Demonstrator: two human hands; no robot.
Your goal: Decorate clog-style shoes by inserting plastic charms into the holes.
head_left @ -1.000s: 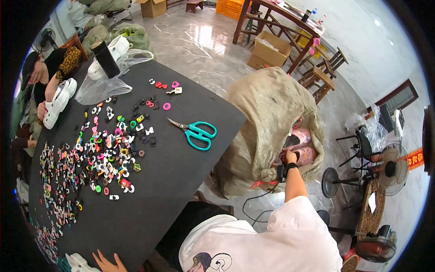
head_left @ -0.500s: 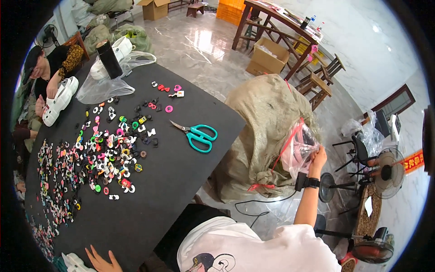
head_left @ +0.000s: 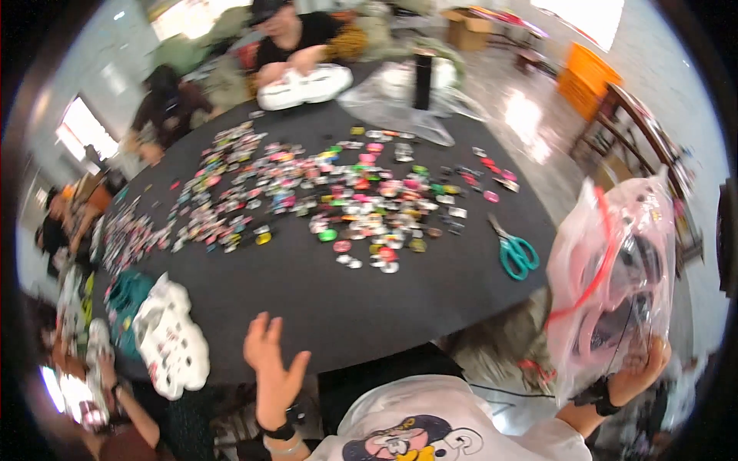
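Clear bag (head_left: 615, 284) contents blurred; right hand (head_left: 642, 369) partly hidden behind it

left hand (head_left: 273, 367): raised, fingers spread | right hand (head_left: 638, 369): gripping, lifted

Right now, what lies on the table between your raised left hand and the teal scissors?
In the head view, bare black tabletop lies between the left hand and the teal scissors; the small colourful pieces lie farther back, off that line.
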